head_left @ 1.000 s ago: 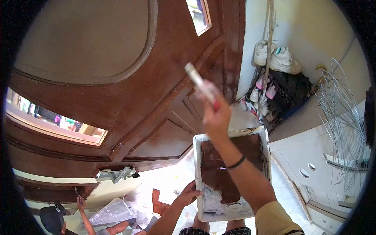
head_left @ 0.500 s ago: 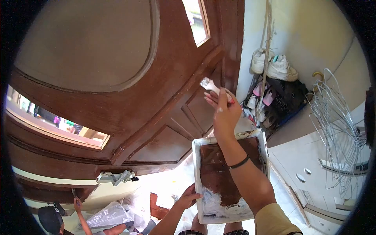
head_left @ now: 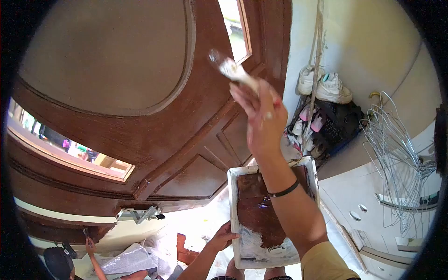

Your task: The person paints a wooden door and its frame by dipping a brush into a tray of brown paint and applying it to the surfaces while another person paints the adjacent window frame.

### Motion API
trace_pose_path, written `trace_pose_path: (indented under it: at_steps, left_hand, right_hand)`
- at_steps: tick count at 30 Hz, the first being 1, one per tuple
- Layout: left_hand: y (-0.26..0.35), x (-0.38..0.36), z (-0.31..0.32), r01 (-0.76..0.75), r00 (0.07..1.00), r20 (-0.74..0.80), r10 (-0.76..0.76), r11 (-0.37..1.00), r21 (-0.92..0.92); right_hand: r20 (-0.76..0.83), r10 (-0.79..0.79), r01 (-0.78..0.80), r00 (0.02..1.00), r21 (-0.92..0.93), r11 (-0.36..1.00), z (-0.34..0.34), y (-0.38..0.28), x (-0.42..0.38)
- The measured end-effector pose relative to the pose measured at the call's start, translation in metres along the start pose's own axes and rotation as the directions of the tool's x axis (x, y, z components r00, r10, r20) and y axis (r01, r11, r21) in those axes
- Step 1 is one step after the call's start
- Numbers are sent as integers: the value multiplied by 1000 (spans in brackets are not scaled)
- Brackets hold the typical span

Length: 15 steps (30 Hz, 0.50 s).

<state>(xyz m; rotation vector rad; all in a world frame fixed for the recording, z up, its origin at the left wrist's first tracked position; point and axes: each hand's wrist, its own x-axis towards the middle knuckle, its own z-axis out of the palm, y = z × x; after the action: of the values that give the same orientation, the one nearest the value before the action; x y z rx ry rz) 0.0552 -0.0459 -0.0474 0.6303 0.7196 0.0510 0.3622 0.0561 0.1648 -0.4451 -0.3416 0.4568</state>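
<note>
Right hand (head_left: pixel 263 123): grip clenched around the handle of a paintbrush (head_left: pixel 232 70), arm raised. Brush head points up and left, its bristles against the brown door (head_left: pixel 154 135), just below the door's small glass pane (head_left: pixel 233 28).

Left hand (head_left: pixel 223 237): fingers curled under the left edge of a white paint tray (head_left: pixel 233 210), holding it up at the lower middle of the view. Tray holds brown paint over most of its floor, with white smears at the near end.

A black band sits on the right wrist. Right of the door: shoes (head_left: pixel 326 88) piled on a dark rack against the wall, wire hangers (head_left: pixel 396 154) beside white cabinets. Lower left: another person (head_left: pixel 58 261), one hand raised to the door's lower edge.
</note>
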Motion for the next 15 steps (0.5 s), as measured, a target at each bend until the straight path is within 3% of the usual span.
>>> trace_pose_path:
  at_steps: [6, 12, 15]
  left_hand:
    - [-11, 8, -13, -7, 999, 36, 9, 999, -43]
    - [-12, 5, -14, -8, 999, 47, 10, 999, -53]
    - [-10, 1, -13, -4, 999, 36, 5, 999, -37]
  right_hand:
    - [-352, 120, -221, 928, -263, 939, -85, 31, -37]
    - [-125, -32, -14, 992, -347, 938, 1, 2, -11]
    - [37, -110, 115, 993, -167, 979, 48, -28, -5]
